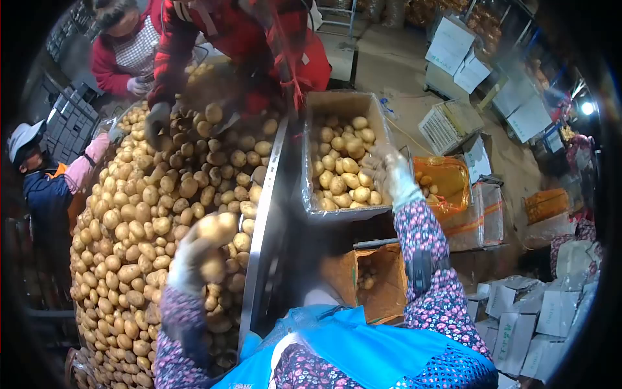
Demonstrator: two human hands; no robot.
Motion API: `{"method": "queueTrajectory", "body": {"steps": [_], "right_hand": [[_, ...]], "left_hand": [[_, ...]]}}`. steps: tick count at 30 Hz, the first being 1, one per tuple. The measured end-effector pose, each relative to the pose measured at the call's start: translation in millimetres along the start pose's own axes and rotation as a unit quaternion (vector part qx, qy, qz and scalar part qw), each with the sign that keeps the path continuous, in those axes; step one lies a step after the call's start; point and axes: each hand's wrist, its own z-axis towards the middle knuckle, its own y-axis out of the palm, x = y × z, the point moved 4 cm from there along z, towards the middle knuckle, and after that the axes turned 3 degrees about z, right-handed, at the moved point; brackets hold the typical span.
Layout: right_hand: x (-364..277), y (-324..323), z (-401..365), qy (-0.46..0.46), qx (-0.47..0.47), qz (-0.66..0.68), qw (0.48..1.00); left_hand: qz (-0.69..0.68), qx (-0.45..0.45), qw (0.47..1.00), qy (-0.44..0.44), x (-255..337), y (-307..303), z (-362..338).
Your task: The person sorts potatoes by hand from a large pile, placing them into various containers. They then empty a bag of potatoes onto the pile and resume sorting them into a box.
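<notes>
My left hand (pixel 188 258), in a pale work glove, is closed around potatoes (pixel 217 228) over the big potato heap (pixel 129 259); motion blurs it. My right hand (pixel 389 174), also gloved, reaches over the right rim of a lined cardboard box (pixel 346 212). Its fingers look stretched out above the potatoes (pixel 343 162) that fill much of the box, and I see nothing gripped in them. A metal edge (pixel 265 227) runs between the heap and the box.
Two people (pixel 240 45) (pixel 126 48) stand across the heap, and another person (pixel 48 162) works at its left. Orange mesh sacks (pixel 447 178) (pixel 389 285) with potatoes sit beside and below the box. Cartons (pixel 551 311) lie at lower right; a plastic crate (pixel 444 126) stands farther back.
</notes>
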Motion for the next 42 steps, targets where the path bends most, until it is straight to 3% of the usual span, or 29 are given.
{"method": "queueTrajectory", "body": {"steps": [1, 3, 5, 6, 9, 11, 18, 21, 23, 27, 31, 34, 35, 36, 37, 38, 39, 40, 42], "right_hand": [[12, -5, -10, -0.023, -0.082, 0.027, 0.996], [15, -10, -50, 0.041, -0.081, -0.013, 0.996], [34, -35, -75, 0.029, -0.073, -0.017, 0.997], [32, -37, -86, 0.096, 0.008, -0.028, 0.995], [40, -68, -108, 0.124, 0.065, -0.007, 0.990], [39, -83, -121, 0.127, 0.092, 0.003, 0.988], [49, -117, -172, 0.117, 0.142, 0.011, 0.983], [50, -119, -192, 0.129, 0.130, -0.005, 0.983], [51, -120, -198, 0.126, 0.109, -0.015, 0.986], [50, -117, -175, 0.118, 0.116, -0.055, 0.985], [62, -119, -122, 0.068, 0.113, -0.117, 0.984], [69, -91, -84, 0.114, 0.104, -0.167, 0.974], [81, -86, -72, 0.134, 0.080, -0.219, 0.963], [111, -96, -54, 0.061, 0.134, -0.347, 0.926], [98, -82, -60, 0.096, 0.160, -0.361, 0.914], [87, -71, -65, 0.089, 0.180, -0.412, 0.889], [77, -65, -69, 0.083, 0.199, -0.463, 0.860], [70, -63, -73, 0.094, 0.183, -0.429, 0.880], [78, -70, -69, 0.102, 0.169, -0.458, 0.867]], "left_hand": [[-0.033, -0.047, 0.997, -0.052, -13, 22, 23], [-0.033, -0.125, 0.992, 0.012, -17, 78, 67], [-0.067, -0.129, 0.988, -0.040, -39, 109, 117], [-0.119, -0.158, 0.980, 0.000, -47, 133, 146], [-0.185, -0.154, 0.967, -0.086, -61, 172, 206], [-0.024, -0.083, 0.995, -0.040, -34, 176, 194], [-0.120, -0.055, 0.987, -0.088, -97, 110, 137], [-0.148, -0.025, 0.979, -0.134, -128, 105, 107], [-0.097, -0.010, 0.988, -0.118, -140, 105, 92], [-0.098, 0.019, 0.981, -0.166, -147, 113, 82], [-0.065, 0.012, 0.987, -0.147, -140, 138, 96], [0.157, -0.051, 0.986, -0.021, -130, 174, 130], [0.318, -0.065, 0.943, 0.075, -132, 183, 153], [0.446, -0.066, 0.867, 0.213, -128, 199, 170], [0.537, -0.079, 0.815, 0.202, -115, 223, 177], [0.574, -0.101, 0.763, 0.279, -121, 237, 197], [0.638, -0.127, 0.722, 0.235, -120, 256, 212], [0.665, -0.162, 0.695, 0.218, -123, 272, 232], [0.712, -0.219, 0.631, 0.218, -134, 300, 266]]}}
